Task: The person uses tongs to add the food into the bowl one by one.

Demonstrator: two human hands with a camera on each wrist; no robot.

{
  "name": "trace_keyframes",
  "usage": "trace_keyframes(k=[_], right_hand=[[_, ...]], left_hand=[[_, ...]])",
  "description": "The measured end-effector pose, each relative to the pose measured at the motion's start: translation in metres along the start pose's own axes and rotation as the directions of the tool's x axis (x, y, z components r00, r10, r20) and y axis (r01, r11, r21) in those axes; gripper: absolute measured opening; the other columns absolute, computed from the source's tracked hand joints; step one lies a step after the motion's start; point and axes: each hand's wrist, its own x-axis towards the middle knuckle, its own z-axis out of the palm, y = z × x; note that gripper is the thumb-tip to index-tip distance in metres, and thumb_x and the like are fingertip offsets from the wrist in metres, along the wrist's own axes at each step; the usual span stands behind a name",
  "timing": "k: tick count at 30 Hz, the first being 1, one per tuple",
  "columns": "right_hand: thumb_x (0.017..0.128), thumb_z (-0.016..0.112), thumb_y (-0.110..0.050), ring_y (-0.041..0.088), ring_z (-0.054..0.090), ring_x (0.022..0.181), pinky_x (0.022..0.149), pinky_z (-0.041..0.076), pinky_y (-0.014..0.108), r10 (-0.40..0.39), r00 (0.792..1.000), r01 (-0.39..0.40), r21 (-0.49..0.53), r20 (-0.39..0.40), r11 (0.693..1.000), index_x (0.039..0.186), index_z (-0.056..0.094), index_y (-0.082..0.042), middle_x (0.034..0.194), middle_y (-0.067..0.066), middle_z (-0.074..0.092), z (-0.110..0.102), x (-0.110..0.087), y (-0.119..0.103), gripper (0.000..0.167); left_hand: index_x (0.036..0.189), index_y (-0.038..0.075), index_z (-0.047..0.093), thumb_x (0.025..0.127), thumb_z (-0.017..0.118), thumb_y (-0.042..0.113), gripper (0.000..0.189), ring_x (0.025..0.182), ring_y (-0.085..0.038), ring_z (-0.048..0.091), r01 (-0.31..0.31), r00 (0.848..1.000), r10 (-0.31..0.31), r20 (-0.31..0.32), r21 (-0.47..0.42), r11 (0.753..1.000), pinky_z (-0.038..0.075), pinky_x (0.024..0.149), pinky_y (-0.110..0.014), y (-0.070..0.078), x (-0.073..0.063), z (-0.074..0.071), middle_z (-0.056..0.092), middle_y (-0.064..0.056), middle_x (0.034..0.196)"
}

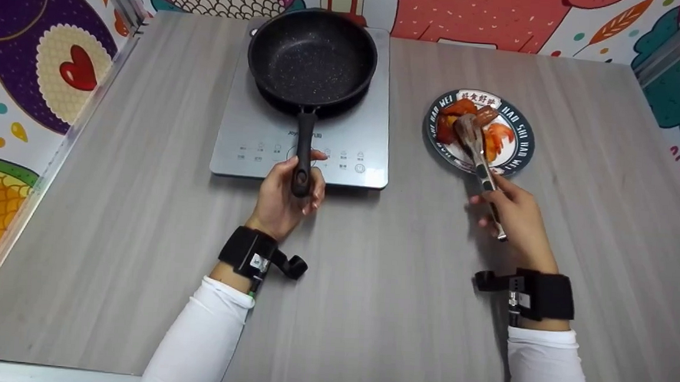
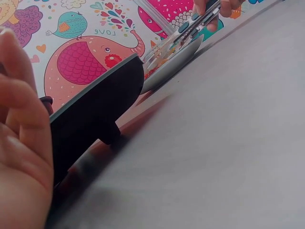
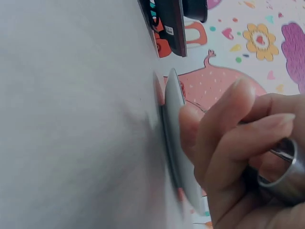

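A black speckled frying pan (image 1: 312, 59) sits on a silver induction cooktop (image 1: 231, 143), its handle toward me. My left hand (image 1: 283, 202) holds the handle end from below, fingers curled up along its right side. In the left wrist view that hand (image 2: 24, 143) hides the handle. My right hand (image 1: 518, 216) grips metal tongs (image 1: 483, 170) whose tips rest on pieces of reddish-orange food (image 1: 500, 136) on a patterned round plate (image 1: 519, 157). The right wrist view shows the hand's (image 3: 238, 152) bent fingers and the tongs' rounded metal end (image 3: 286, 179).
The grey wood-grain table (image 1: 380, 311) runs between colourful cartoon-printed walls (image 1: 481, 13). Metal framing (image 1: 52, 173) lines its left side. The plate stands to the right of the cooktop, with a stretch of table between them.
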Motion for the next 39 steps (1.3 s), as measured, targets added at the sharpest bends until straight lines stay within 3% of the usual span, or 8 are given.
trace_keyframes(k=[4, 8, 16, 22, 29, 39], right_hand=[[0.089, 0.047, -0.010, 0.012, 0.050, 0.042, 0.034, 0.037, 0.022, 0.048, 0.999, -0.050, 0.177, 0.018, 0.983, 0.138, 0.032, -0.011, 0.084, 0.008, 0.064, -0.003, 0.001, 0.002, 0.052], [0.090, 0.049, -0.014, 0.010, 0.047, 0.041, 0.033, 0.036, 0.021, 0.035, 0.999, -0.038, 0.143, 0.022, 0.989, 0.134, 0.038, -0.007, 0.082, 0.008, 0.063, -0.003, 0.002, 0.003, 0.046], [0.090, 0.054, -0.025, 0.009, 0.046, 0.038, 0.034, 0.039, 0.021, -0.002, 1.000, 0.001, 0.108, 0.006, 0.994, 0.110, 0.049, 0.008, 0.071, 0.006, 0.059, -0.002, 0.002, 0.006, 0.039], [0.089, 0.055, -0.024, 0.009, 0.048, 0.040, 0.036, 0.041, 0.021, -0.004, 1.000, 0.003, 0.099, 0.007, 0.995, 0.113, 0.048, 0.007, 0.071, 0.006, 0.059, -0.003, 0.002, 0.008, 0.040], [0.088, 0.058, -0.023, 0.010, 0.048, 0.040, 0.035, 0.041, 0.021, 0.004, 1.000, -0.006, 0.150, 0.016, 0.989, 0.123, 0.045, 0.004, 0.072, 0.008, 0.059, -0.005, 0.002, 0.010, 0.046], [0.087, 0.059, -0.022, 0.009, 0.045, 0.039, 0.034, 0.039, 0.021, 0.025, 0.999, -0.036, 0.308, 0.040, 0.951, 0.116, 0.046, 0.008, 0.069, 0.006, 0.057, -0.008, 0.005, 0.013, 0.043]], left_hand=[[0.121, 0.001, 0.039, 0.092, 0.033, 0.034, 0.045, 0.052, -0.017, 0.048, 0.000, 1.000, 0.000, 0.003, 0.010, 1.000, 0.034, 0.040, -0.023, 0.000, 0.000, 0.000, 0.054, -0.004, 0.064], [0.122, 0.001, 0.039, 0.092, 0.032, 0.035, 0.045, 0.052, -0.017, 0.048, 0.002, 1.000, -0.002, 0.009, 0.011, 1.000, 0.035, 0.041, -0.023, 0.001, 0.000, -0.001, 0.054, -0.004, 0.065], [0.121, 0.001, 0.039, 0.092, 0.034, 0.035, 0.045, 0.052, -0.017, 0.049, 0.008, 1.000, -0.008, 0.002, 0.015, 1.000, 0.035, 0.040, -0.023, 0.002, -0.001, 0.000, 0.054, -0.004, 0.065], [0.121, 0.001, 0.040, 0.092, 0.032, 0.033, 0.044, 0.052, -0.016, 0.049, 0.008, 1.000, -0.008, -0.002, 0.021, 1.000, 0.034, 0.040, -0.023, 0.002, -0.001, 0.001, 0.055, -0.004, 0.064], [0.120, 0.001, 0.040, 0.092, 0.033, 0.033, 0.043, 0.052, -0.016, 0.050, 0.018, 1.000, -0.018, 0.004, 0.002, 1.000, 0.035, 0.040, -0.022, 0.003, 0.000, 0.002, 0.055, -0.004, 0.065], [0.121, 0.001, 0.040, 0.093, 0.033, 0.034, 0.043, 0.053, -0.016, 0.049, 0.025, 1.000, -0.025, 0.006, 0.001, 1.000, 0.035, 0.041, -0.023, 0.003, -0.001, 0.002, 0.055, -0.004, 0.066]])
